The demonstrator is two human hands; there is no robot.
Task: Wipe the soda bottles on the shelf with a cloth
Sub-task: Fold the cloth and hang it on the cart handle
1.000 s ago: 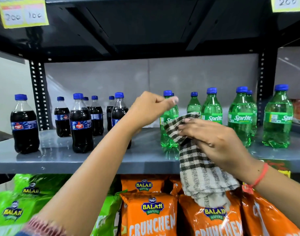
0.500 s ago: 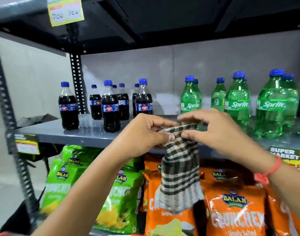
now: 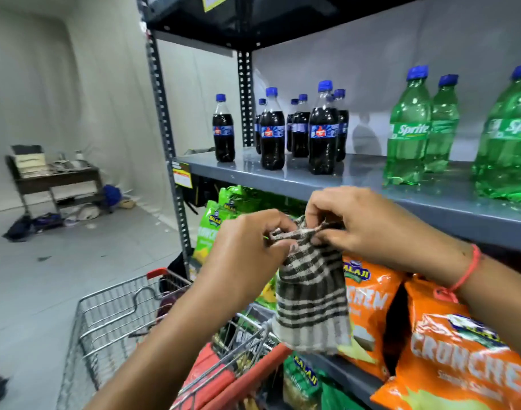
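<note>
I pinch the top edge of the checked cloth (image 3: 311, 294) between the thumb and fingertips of both hands. My left hand (image 3: 247, 250) is closed on its left corner and my right hand (image 3: 368, 223) is closed on the bunched fold just beside it, so the two grips nearly touch. The rest of the cloth hangs straight down below my fingers, loose, in front of the lower shelf. A red thread (image 3: 466, 270) circles my right wrist.

Behind the hanging cloth stand orange snack bags (image 3: 448, 359), and to their left green snack bags (image 3: 212, 229), all on the level under the bottles. Below my left forearm is a wire shopping cart (image 3: 120, 315) with red trim.

Above my hands runs the grey shelf (image 3: 327, 184). On it, up and to the left of my grip, a cluster of dark cola bottles (image 3: 322, 131) with blue caps stands upright, one of them a little apart at the left end. Further right, the green Sprite bottles (image 3: 408, 128) stand upright too, well apart from the cloth. Neither hand touches any bottle.

Far off to the left, against the pale wall, is a dark table (image 3: 55, 176) with clutter on the floor around it.
</note>
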